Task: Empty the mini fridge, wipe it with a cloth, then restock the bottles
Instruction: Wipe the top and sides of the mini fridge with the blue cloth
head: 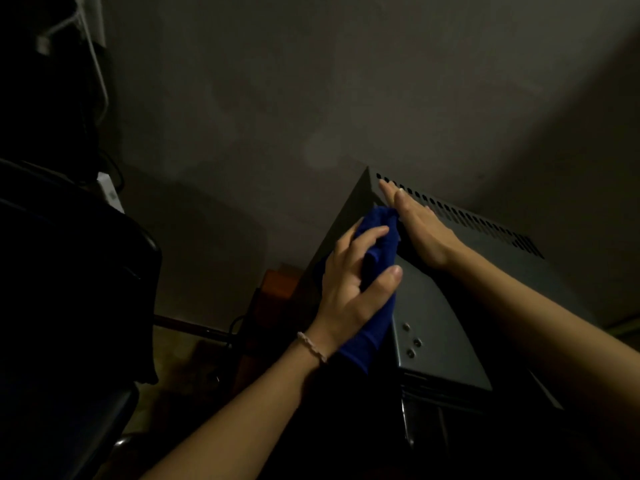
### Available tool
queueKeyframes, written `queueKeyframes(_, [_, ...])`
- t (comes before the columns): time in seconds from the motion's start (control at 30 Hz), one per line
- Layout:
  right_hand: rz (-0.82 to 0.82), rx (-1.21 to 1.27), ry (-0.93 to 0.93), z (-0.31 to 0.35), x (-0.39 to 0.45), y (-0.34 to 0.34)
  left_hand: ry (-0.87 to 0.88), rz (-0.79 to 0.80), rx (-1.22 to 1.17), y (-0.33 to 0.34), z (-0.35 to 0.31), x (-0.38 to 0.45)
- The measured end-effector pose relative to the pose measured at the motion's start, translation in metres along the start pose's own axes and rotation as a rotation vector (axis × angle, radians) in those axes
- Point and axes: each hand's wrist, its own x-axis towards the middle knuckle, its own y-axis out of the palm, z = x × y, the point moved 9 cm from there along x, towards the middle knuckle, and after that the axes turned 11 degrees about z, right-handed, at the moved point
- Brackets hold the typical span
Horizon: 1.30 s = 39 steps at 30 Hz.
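Observation:
The grey mini fridge (446,320) fills the lower right of the head view, seen from above, with a row of vent slots along its far top edge. My left hand (353,289) grips a blue cloth (375,268) and presses it against the fridge's left upper edge. My right hand (415,220) lies flat on the fridge top near the far left corner, fingers stretched out and together, touching the cloth's upper end. No bottles are in view.
A dark chair or bag (69,289) stands at the left. A brown wooden piece (277,282) sits beside the fridge near the floor. The grey wall (311,81) rises behind. White cables (93,46) hang at the top left. The room is dim.

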Motion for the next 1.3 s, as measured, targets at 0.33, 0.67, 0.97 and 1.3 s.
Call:
queueKeyframes(0.33, [-0.009, 0.074, 0.045, -0.002, 0.002, -0.001, -0.153, 0.016, -0.056, -0.016, 0.086, 0.106])
queueKeyframes(0.67, [0.084, -0.034, 0.074, 0.002, 0.005, 0.001, -0.354, 0.052, -0.081, -0.014, 0.128, 0.063])
queueKeyframes(0.97, [0.093, -0.118, 0.145, -0.001, 0.005, 0.005, -0.248, -0.037, -0.009, 0.009, 0.050, -0.098])
queueKeyframes(1.3, [0.089, -0.118, 0.150, -0.010, 0.009, 0.005, -0.018, -0.036, -0.022, 0.010, -0.021, -0.049])
